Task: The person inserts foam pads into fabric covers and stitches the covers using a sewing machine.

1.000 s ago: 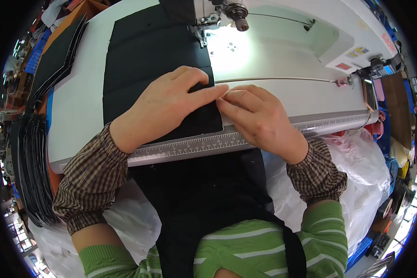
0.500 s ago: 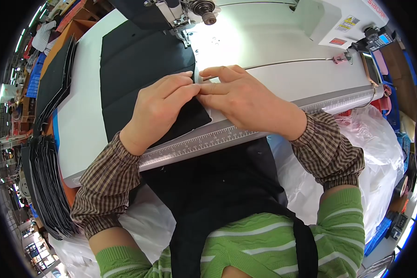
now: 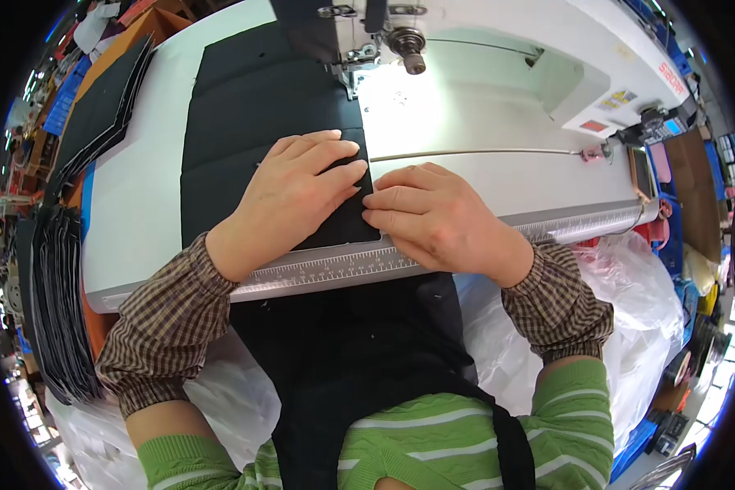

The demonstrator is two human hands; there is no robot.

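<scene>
Resting the open left hand [image 3: 290,196] on black cloth [image 3: 249,114], flat on the white table [image 3: 139,204] beside the presser foot [image 3: 351,84]. Touching its edge with the right hand [image 3: 449,216], bunched; cannot tell if pinching. Could skew if tugged unevenly by 2 hands.

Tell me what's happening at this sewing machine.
A person in checked sleeve covers has both hands on flat black fabric lying on the white sewing machine table. The left hand rests on top, fingers spread; the right hand has its fingertips at the right-hand edge. The fabric's upper right part lies by the metal presser foot. Stacked black pieces sit off to the left.
</scene>
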